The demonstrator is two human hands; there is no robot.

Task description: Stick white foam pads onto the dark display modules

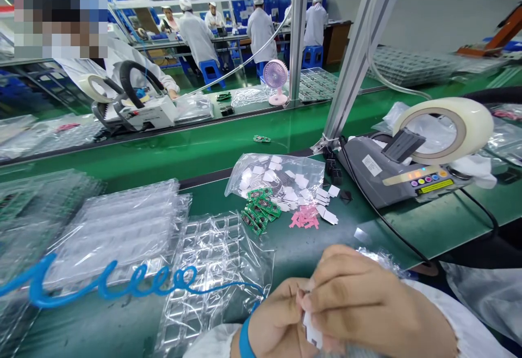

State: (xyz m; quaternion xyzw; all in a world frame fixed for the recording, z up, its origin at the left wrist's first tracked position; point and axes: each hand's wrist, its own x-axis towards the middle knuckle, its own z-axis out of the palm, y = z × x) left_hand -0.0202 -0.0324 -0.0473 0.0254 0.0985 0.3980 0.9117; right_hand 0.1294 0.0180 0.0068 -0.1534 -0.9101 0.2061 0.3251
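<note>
My left hand (273,320), with a blue wrist strap (245,338) on its wrist, is closed around a small white piece (312,332) at the bottom of the view. Over it, the fingers of my right hand (359,298) pinch the upper end of the same piece; much of it is hidden by my fingers. Beyond my hands lie a pile of small green circuit boards (261,210), pink strips (305,217) and loose white die-cut pieces (327,215). More white pieces fill a clear plastic bag (281,176).
A coiled blue cord (134,287) crosses clear trays (204,271) on the left. A grey tape dispenser (367,170) with a large roll (468,129) stands right, its black cable trailing. One circuit board (261,139) sits on the green conveyor (196,151). A co-worker (134,69) works across it.
</note>
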